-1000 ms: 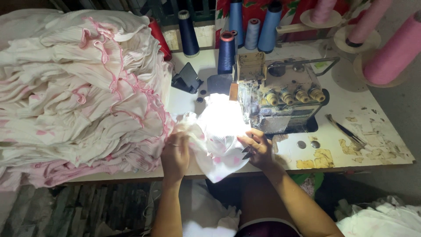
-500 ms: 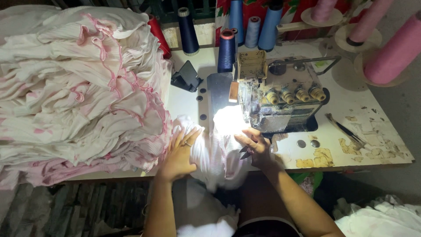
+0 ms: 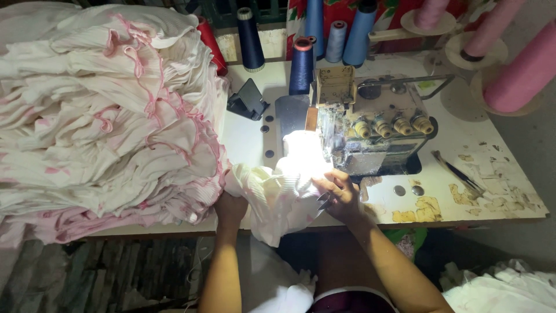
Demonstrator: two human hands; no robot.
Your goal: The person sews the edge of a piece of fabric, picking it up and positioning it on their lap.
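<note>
My right hand point(image 3: 339, 194) presses the white ribbed cloth point(image 3: 278, 191) flat near the overlock machine point(image 3: 370, 124), small snips in its fingers. My left hand point(image 3: 230, 206) lies under the cloth's left fold to support it; its grip I cannot tell.

Bare forearms, no sleeves; dark maroon garment.

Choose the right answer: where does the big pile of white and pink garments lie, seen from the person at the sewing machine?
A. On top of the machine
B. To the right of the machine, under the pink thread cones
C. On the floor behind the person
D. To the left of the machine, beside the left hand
D: the pile of white and pink garments fills the table left of the sewing machine, right beside the left hand.
</note>
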